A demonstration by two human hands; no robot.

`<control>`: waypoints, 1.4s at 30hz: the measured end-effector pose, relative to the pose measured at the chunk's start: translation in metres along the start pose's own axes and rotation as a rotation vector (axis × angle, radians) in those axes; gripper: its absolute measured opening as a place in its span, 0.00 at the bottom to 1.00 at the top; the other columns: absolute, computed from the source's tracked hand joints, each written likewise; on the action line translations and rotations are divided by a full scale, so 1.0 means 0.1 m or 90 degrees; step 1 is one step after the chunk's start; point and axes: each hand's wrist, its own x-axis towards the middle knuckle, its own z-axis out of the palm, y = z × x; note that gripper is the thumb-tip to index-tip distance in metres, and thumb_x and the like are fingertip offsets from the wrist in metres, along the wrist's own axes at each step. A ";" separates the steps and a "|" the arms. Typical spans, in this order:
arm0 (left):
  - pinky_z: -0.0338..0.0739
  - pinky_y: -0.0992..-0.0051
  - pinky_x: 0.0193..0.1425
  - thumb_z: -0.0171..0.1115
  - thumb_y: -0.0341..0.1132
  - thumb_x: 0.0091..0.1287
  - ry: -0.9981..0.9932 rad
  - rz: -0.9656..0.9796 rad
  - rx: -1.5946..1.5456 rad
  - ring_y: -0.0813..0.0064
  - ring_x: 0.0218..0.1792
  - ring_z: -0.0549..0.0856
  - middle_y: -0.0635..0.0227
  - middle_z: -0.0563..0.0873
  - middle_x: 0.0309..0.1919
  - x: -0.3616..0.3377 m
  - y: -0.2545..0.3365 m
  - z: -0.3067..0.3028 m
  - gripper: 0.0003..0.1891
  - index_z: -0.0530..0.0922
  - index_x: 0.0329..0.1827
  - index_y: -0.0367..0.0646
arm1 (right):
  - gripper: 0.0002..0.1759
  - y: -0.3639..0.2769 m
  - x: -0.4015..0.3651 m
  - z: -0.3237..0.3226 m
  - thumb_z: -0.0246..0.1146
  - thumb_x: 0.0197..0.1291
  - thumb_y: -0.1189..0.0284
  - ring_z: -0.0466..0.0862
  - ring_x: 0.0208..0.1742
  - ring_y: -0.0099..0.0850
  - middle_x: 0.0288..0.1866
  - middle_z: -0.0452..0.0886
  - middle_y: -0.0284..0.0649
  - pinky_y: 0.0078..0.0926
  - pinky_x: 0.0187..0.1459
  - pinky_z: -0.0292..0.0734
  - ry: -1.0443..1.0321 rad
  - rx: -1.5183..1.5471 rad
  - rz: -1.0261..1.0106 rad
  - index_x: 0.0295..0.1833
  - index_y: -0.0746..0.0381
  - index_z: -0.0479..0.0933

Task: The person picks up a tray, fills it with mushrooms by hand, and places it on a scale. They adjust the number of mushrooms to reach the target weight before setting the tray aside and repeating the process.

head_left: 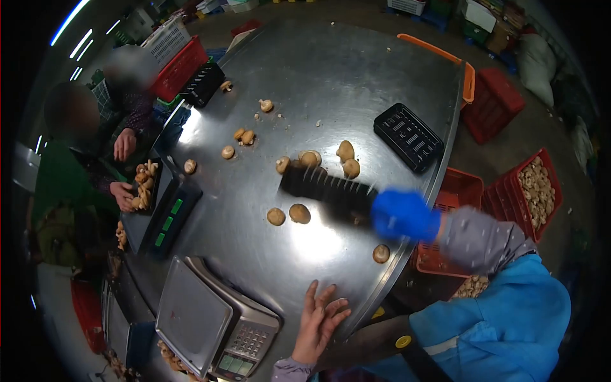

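My right hand (402, 214), in a blue glove and smeared by motion, grips the near end of a black plastic tray (328, 192). The tray is blurred too and tilted over the steel table, with mushrooms just past its far edge. Bare and with fingers spread, my left hand (319, 318) is over the table's near edge, holding nothing. Two brown mushrooms (299, 214) lie left of the tray. A single mushroom (381, 254) sits near the table edge, between my hands.
A second black tray (408, 137) lies at the table's right side. A scale (197, 318) stands at lower left. Across the table, a person's hands (124, 194) are at a tray of mushrooms on another scale (167, 219). Red crates (455, 191) stand on the right.
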 end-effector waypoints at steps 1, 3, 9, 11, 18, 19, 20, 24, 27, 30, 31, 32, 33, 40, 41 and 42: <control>0.75 0.62 0.55 0.55 0.44 0.65 0.000 0.012 0.031 0.58 0.53 0.75 0.57 0.71 0.55 -0.05 0.06 0.06 0.27 0.58 0.62 0.41 | 0.10 -0.22 -0.14 0.17 0.59 0.52 0.64 0.77 0.29 0.37 0.29 0.74 0.39 0.30 0.28 0.74 -0.102 -0.336 -0.204 0.35 0.57 0.71; 0.76 0.63 0.54 0.54 0.45 0.65 0.029 -0.048 -0.018 0.58 0.52 0.75 0.57 0.71 0.55 -0.11 0.08 -0.08 0.27 0.59 0.62 0.40 | 0.08 -0.23 -0.47 0.62 0.60 0.49 0.65 0.77 0.29 0.37 0.29 0.72 0.38 0.33 0.25 0.73 -0.248 -0.192 -0.262 0.33 0.55 0.70; 0.81 0.71 0.37 0.51 0.35 0.66 0.213 -0.286 -0.054 0.58 0.43 0.80 0.53 0.76 0.48 0.05 -0.22 -0.41 0.16 0.67 0.53 0.35 | 0.08 -0.05 -0.83 0.77 0.59 0.50 0.63 0.78 0.27 0.39 0.26 0.72 0.39 0.35 0.25 0.73 -0.317 -0.125 -0.212 0.29 0.55 0.70; 0.81 0.71 0.39 0.51 0.32 0.65 0.227 -0.269 -0.100 0.60 0.41 0.81 0.54 0.77 0.45 0.33 -0.32 -0.44 0.14 0.67 0.52 0.34 | 0.08 0.00 -0.77 0.67 0.59 0.50 0.64 0.78 0.27 0.39 0.26 0.73 0.38 0.35 0.25 0.73 -0.324 -0.135 -0.162 0.30 0.55 0.71; 0.82 0.72 0.39 0.46 0.23 0.62 0.237 -0.146 -0.214 0.60 0.37 0.81 0.50 0.77 0.41 0.98 -0.09 -0.41 0.11 0.66 0.47 0.27 | 0.28 0.35 0.34 -0.14 0.62 0.55 0.60 0.75 0.51 0.37 0.53 0.71 0.44 0.32 0.52 0.71 -0.008 -0.073 0.203 0.60 0.55 0.65; 0.83 0.73 0.37 0.45 0.22 0.61 0.257 -0.136 -0.236 0.59 0.35 0.81 0.49 0.77 0.40 0.95 -0.01 -0.41 0.11 0.66 0.46 0.26 | 0.30 0.58 0.58 -0.21 0.61 0.56 0.60 0.72 0.55 0.38 0.56 0.69 0.45 0.32 0.55 0.68 0.059 -0.030 0.197 0.62 0.56 0.62; 0.83 0.73 0.37 0.45 0.22 0.61 0.261 -0.129 -0.236 0.59 0.35 0.81 0.49 0.77 0.40 0.94 0.04 -0.46 0.11 0.66 0.46 0.26 | 0.31 0.84 0.83 -0.24 0.60 0.57 0.59 0.69 0.60 0.39 0.60 0.66 0.46 0.32 0.59 0.66 0.126 0.016 0.190 0.65 0.56 0.60; 0.84 0.73 0.35 0.46 0.22 0.61 0.304 -0.077 -0.204 0.59 0.33 0.82 0.50 0.78 0.37 0.93 0.18 -0.66 0.10 0.67 0.44 0.25 | 0.34 1.09 1.78 0.02 0.58 0.58 0.55 0.68 0.62 0.39 0.63 0.62 0.49 0.34 0.60 0.66 0.073 0.189 0.231 0.68 0.54 0.56; 0.84 0.75 0.31 0.46 0.23 0.60 0.321 -0.083 -0.205 0.59 0.31 0.82 0.49 0.78 0.38 1.08 0.29 -0.64 0.11 0.69 0.44 0.27 | 0.38 0.82 2.41 0.42 0.56 0.53 0.44 0.69 0.62 0.42 0.62 0.65 0.46 0.37 0.60 0.66 -0.028 -0.030 0.161 0.67 0.47 0.58; 0.84 0.76 0.31 0.47 0.24 0.60 0.324 -0.087 -0.216 0.58 0.30 0.82 0.49 0.78 0.36 1.28 0.40 -0.70 0.11 0.68 0.44 0.27 | 0.40 0.46 2.75 0.76 0.56 0.49 0.41 0.71 0.60 0.42 0.60 0.69 0.43 0.39 0.59 0.67 -0.157 -0.207 0.080 0.67 0.45 0.59; 0.84 0.76 0.30 0.47 0.24 0.60 0.300 -0.093 -0.202 0.59 0.30 0.82 0.49 0.79 0.36 1.34 0.42 -0.76 0.11 0.67 0.44 0.26 | 0.40 0.39 2.77 0.86 0.57 0.49 0.41 0.72 0.59 0.42 0.58 0.70 0.44 0.39 0.58 0.68 -0.253 -0.180 0.069 0.66 0.46 0.61; 0.84 0.76 0.30 0.47 0.24 0.60 0.275 -0.100 -0.190 0.59 0.30 0.82 0.48 0.79 0.36 1.39 0.44 -0.80 0.11 0.67 0.45 0.26 | 0.39 0.33 2.75 0.95 0.57 0.49 0.41 0.73 0.58 0.41 0.57 0.72 0.44 0.39 0.57 0.68 -0.349 -0.154 0.059 0.66 0.46 0.62; 0.84 0.77 0.28 0.47 0.24 0.61 0.279 -0.097 -0.164 0.60 0.29 0.82 0.48 0.79 0.35 1.43 0.46 -0.82 0.11 0.67 0.44 0.26 | 0.38 0.30 2.73 1.06 0.58 0.49 0.42 0.74 0.56 0.41 0.55 0.73 0.44 0.39 0.55 0.69 -0.441 -0.051 0.084 0.63 0.47 0.65; 0.83 0.79 0.29 0.49 0.23 0.63 0.227 -0.043 -0.110 0.64 0.31 0.83 0.50 0.80 0.36 1.44 0.32 -1.03 0.11 0.68 0.45 0.26 | 0.29 -0.11 1.81 1.09 0.59 0.52 0.50 0.72 0.55 0.44 0.57 0.67 0.44 0.37 0.56 0.68 -0.481 -0.127 -0.110 0.57 0.55 0.71; 0.83 0.77 0.31 0.50 0.23 0.62 0.237 -0.032 -0.095 0.65 0.32 0.83 0.53 0.79 0.39 1.40 0.32 -0.97 0.12 0.67 0.48 0.28 | 0.30 -0.14 1.65 1.10 0.59 0.52 0.50 0.72 0.55 0.44 0.58 0.66 0.45 0.37 0.57 0.67 -0.430 -0.117 -0.140 0.58 0.55 0.70; 0.83 0.75 0.33 0.51 0.22 0.62 0.245 -0.022 -0.081 0.65 0.32 0.83 0.55 0.78 0.42 1.38 0.30 -0.94 0.13 0.66 0.50 0.31 | 0.31 -0.14 1.49 1.13 0.59 0.52 0.51 0.71 0.56 0.45 0.60 0.65 0.45 0.38 0.58 0.66 -0.377 -0.109 -0.170 0.59 0.55 0.68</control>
